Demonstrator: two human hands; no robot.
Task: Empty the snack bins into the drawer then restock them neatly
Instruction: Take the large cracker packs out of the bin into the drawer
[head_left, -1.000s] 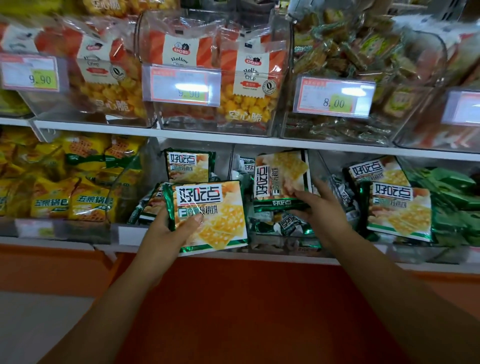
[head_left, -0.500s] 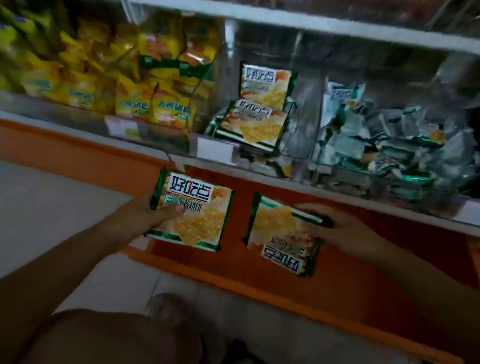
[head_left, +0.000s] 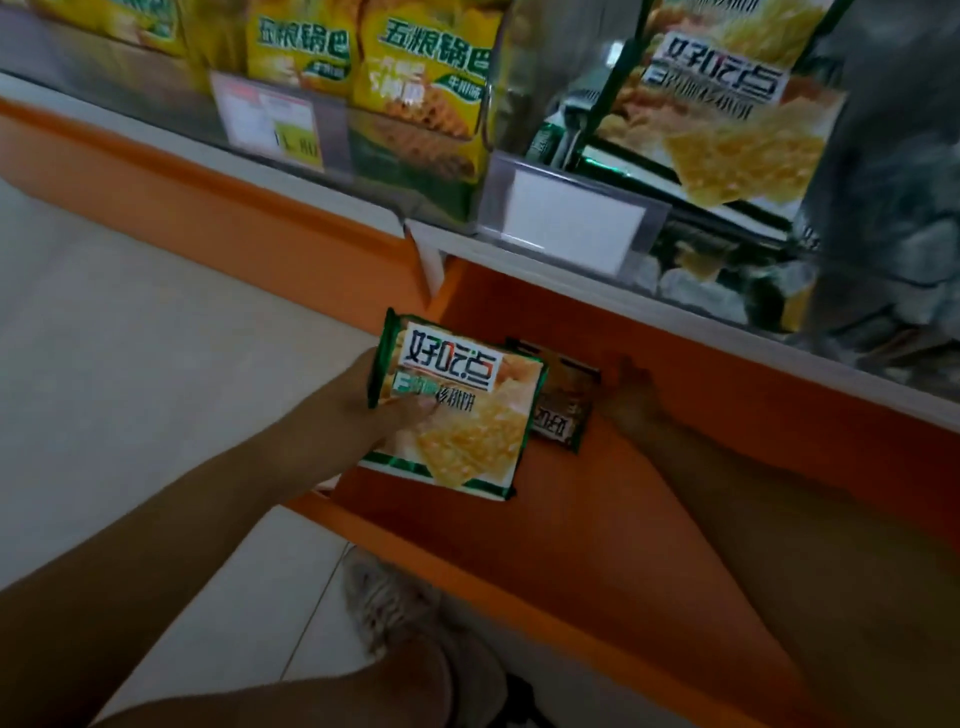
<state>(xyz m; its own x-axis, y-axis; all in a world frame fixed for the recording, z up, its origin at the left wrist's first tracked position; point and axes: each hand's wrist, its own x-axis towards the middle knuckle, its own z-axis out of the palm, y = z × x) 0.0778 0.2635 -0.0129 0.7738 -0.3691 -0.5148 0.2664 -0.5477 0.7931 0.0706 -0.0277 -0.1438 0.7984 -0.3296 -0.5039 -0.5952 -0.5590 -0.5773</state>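
Green cracker pack in left hand, second pack in right hand.

This is a shop: clear snack bins full of packets stand on a shelf, each with a price tag in front.

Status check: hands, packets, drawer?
Left hand grips cracker packet over the open drawer. Right hand holds second cracker packet deeper inside, shadowed. No obstruction seen.

Glossy plastic cracker pack, clear plastic bin.
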